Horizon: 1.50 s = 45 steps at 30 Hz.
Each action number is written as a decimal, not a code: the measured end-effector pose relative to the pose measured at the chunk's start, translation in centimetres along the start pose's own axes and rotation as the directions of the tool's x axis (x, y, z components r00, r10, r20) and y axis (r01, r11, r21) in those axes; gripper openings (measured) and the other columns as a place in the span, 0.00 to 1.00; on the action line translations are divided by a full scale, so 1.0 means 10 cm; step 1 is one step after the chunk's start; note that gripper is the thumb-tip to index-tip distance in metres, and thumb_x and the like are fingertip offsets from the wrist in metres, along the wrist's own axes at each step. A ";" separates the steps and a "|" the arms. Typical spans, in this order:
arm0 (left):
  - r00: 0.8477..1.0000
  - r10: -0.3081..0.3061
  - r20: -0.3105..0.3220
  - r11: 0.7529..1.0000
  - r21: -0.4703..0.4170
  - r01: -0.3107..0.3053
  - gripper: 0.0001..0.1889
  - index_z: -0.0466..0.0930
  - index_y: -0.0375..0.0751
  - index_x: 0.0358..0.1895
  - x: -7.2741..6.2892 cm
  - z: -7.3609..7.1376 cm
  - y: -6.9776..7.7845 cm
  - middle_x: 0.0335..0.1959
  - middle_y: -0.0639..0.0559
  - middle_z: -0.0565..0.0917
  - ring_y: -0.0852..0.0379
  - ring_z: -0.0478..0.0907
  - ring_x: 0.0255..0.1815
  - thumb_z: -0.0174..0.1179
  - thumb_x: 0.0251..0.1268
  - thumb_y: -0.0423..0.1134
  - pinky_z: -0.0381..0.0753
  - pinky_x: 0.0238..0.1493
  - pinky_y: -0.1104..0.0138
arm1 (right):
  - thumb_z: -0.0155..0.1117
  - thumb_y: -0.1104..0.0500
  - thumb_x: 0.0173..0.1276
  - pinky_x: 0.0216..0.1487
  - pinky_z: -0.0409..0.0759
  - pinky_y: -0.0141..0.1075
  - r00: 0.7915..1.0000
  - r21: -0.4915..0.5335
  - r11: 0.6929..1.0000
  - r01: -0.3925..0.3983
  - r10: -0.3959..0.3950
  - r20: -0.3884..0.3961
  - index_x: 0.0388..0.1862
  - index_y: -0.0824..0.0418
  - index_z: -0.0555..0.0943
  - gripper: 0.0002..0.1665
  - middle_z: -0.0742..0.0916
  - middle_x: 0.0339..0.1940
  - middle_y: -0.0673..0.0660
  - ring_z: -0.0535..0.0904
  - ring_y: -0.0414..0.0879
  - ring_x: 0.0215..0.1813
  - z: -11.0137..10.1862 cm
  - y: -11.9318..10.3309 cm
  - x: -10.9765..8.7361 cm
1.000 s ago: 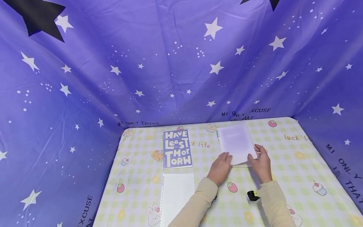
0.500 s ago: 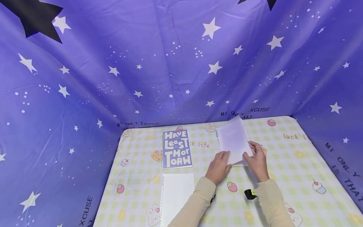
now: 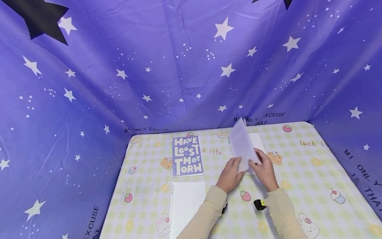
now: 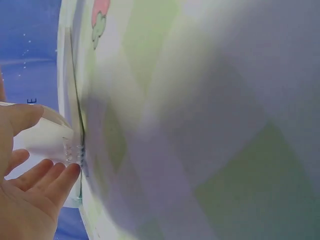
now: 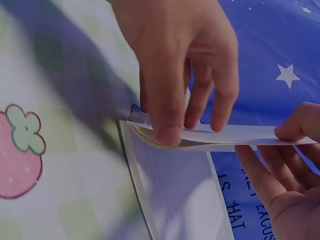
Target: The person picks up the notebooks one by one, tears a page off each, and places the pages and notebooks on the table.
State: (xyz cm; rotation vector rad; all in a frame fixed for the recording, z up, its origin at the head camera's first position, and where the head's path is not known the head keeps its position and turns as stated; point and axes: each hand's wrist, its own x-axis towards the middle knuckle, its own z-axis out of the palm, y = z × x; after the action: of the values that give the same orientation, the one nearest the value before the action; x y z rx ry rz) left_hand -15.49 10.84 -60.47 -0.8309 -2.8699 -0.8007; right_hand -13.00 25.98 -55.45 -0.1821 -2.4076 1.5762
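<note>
A spiral notebook (image 3: pixel 259 142) lies opened on the table, its lifted pages (image 3: pixel 242 142) standing nearly upright with a pale, translucent-looking outer sheet. My right hand (image 3: pixel 264 170) pinches the free edge of those pages; in the right wrist view its thumb (image 5: pixel 302 122) is on one side and its fingers below on the other. At the lower spine corner my left hand (image 3: pixel 229 176) has its thumb on one side of the lifted pages and its fingers on the other. In the left wrist view, the left fingertips (image 4: pixel 67 177) are beside the coil binding (image 4: pixel 75 152).
A purple lettered notebook (image 3: pixel 187 156) lies to the left. In front of it is a lined sheet (image 3: pixel 188 205) with a punched edge, partly behind my left sleeve. A checked tablecloth (image 3: pixel 313 186) covers the table; star-printed purple curtains (image 3: pixel 191 66) enclose its back and sides.
My right hand has swung left with the pages, raising them from nearly flat to upright and uncovering a page beneath. The left hand has stayed at the lower spine corner.
</note>
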 end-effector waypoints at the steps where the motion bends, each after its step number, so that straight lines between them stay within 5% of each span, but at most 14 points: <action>1: 1.000 -0.007 0.002 1.000 -0.006 0.007 0.32 0.62 0.47 0.74 0.00 0.00 0.00 0.66 0.51 0.74 0.59 0.73 0.65 0.61 0.70 0.47 0.72 0.66 0.72 | 0.60 0.70 0.67 0.43 0.73 0.12 1.000 0.009 1.000 0.000 0.000 0.003 0.67 0.70 0.71 0.28 0.79 0.61 0.73 0.73 0.26 0.52 0.01 0.00 0.00; 4: 1.000 -0.019 0.003 0.999 -0.027 0.019 0.33 0.61 0.48 0.75 0.00 -0.03 0.01 0.66 0.52 0.73 0.59 0.73 0.66 0.61 0.70 0.46 0.72 0.67 0.71 | 0.60 0.70 0.67 0.44 0.73 0.12 1.000 0.035 0.999 -0.002 0.002 0.017 0.67 0.70 0.71 0.29 0.79 0.61 0.73 0.72 0.23 0.51 0.05 -0.02 -0.01; 10: 0.999 0.001 -0.036 0.998 -0.060 -0.003 0.34 0.60 0.46 0.75 0.00 -0.08 0.01 0.67 0.52 0.73 0.59 0.72 0.67 0.62 0.69 0.44 0.69 0.69 0.72 | 0.59 0.68 0.70 0.47 0.73 0.12 0.998 0.062 0.998 -0.013 0.009 0.065 0.69 0.70 0.70 0.28 0.77 0.63 0.73 0.75 0.58 0.63 0.10 -0.04 -0.02; 13: 0.999 0.016 -0.050 0.996 -0.086 -0.021 0.35 0.59 0.45 0.76 0.01 -0.14 0.02 0.67 0.51 0.72 0.59 0.71 0.69 0.62 0.69 0.43 0.67 0.71 0.73 | 0.58 0.68 0.70 0.49 0.72 0.12 0.996 0.077 0.997 -0.016 0.009 0.090 0.69 0.69 0.69 0.29 0.76 0.64 0.72 0.71 0.64 0.67 0.13 -0.05 -0.02; 19: 0.999 0.019 -0.049 0.987 -0.160 -0.027 0.37 0.55 0.47 0.77 0.02 -0.25 0.04 0.70 0.51 0.70 0.59 0.69 0.70 0.62 0.69 0.40 0.66 0.71 0.73 | 0.58 0.67 0.71 0.51 0.72 0.13 0.995 0.073 0.997 0.003 -0.010 0.095 0.70 0.69 0.69 0.29 0.77 0.63 0.70 0.70 0.61 0.68 0.18 -0.04 -0.03; 27: 0.998 0.024 -0.062 0.963 -0.266 -0.040 0.40 0.53 0.45 0.78 0.01 -0.41 0.02 0.68 0.50 0.71 0.59 0.75 0.62 0.64 0.66 0.37 0.73 0.61 0.78 | 0.60 0.67 0.71 0.57 0.74 0.18 0.993 0.127 0.990 0.063 -0.075 0.093 0.69 0.68 0.71 0.28 0.77 0.63 0.68 0.71 0.30 0.59 0.28 -0.06 -0.04; 36: 0.990 0.030 -0.140 0.921 -0.382 -0.082 0.36 0.54 0.37 0.77 0.03 -0.55 -0.05 0.67 0.45 0.72 0.56 0.74 0.66 0.51 0.64 0.22 0.74 0.65 0.71 | 0.63 0.70 0.67 0.66 0.72 0.58 0.989 0.092 0.990 0.105 -0.114 0.099 0.66 0.66 0.74 0.27 0.77 0.63 0.66 0.70 0.59 0.67 0.41 -0.06 -0.05; 45: 0.985 -0.087 -0.150 0.870 -0.493 0.002 0.31 0.56 0.41 0.76 0.02 -0.67 -0.10 0.65 0.45 0.75 0.57 0.75 0.65 0.41 0.68 0.27 0.67 0.72 0.66 | 0.66 0.70 0.64 0.65 0.74 0.53 0.982 0.124 0.986 0.112 -0.129 0.137 0.67 0.64 0.73 0.31 0.72 0.67 0.64 0.67 0.56 0.70 0.54 0.01 -0.07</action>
State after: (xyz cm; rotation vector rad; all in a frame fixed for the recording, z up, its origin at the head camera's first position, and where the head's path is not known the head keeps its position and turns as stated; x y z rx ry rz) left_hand -16.76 6.90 -55.09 -0.6854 -2.5700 -1.5681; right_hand -13.91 21.07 -57.73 0.1024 -2.3726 1.7200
